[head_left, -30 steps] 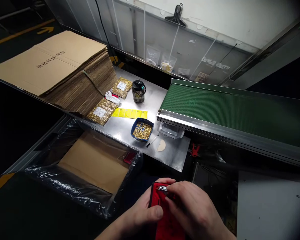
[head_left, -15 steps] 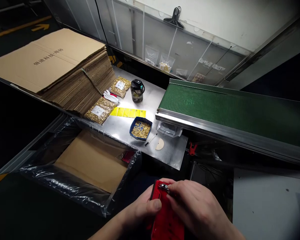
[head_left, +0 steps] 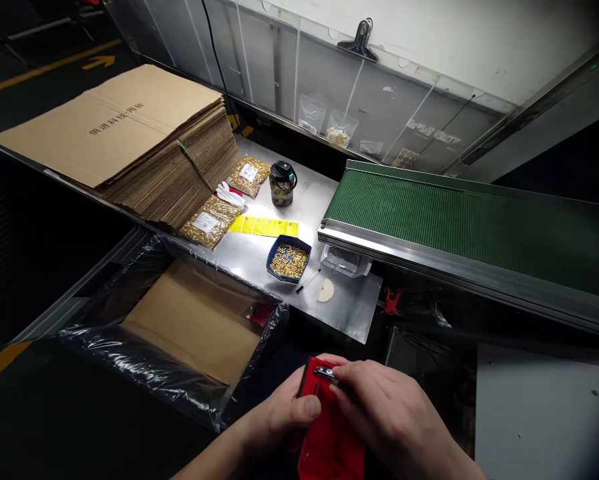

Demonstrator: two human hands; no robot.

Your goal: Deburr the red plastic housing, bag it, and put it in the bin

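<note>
My left hand (head_left: 294, 403) is closed around a red plastic housing (head_left: 332, 443), its thumb pressed on the near face. The housing has a dark edge and a narrow slot. At its upper end sits a small shiny metal piece (head_left: 324, 372), lying along the housing's top. The fingertips of my right hand (head_left: 392, 410) pinch the right end of that metal piece. The lower part of the housing runs out of the picture. Beyond the hands, a blue tray (head_left: 268, 265) of small brass-coloured parts stands on the metal table (head_left: 349, 320).
A black-lined bin (head_left: 144, 387) containing cardboard stands at left, below a stack of cardboard sheets (head_left: 114, 127). Bags of brass parts (head_left: 222, 212), a yellow label strip (head_left: 264, 227), a lidded jar (head_left: 282, 187) and a pen (head_left: 308, 281) lie on the table. A green conveyor (head_left: 429, 213) extends right.
The metal piece has shifted slightly left on the housing's upper end and lies flatter there. My right fingers moved with it. The whole view has swung a little left.
</note>
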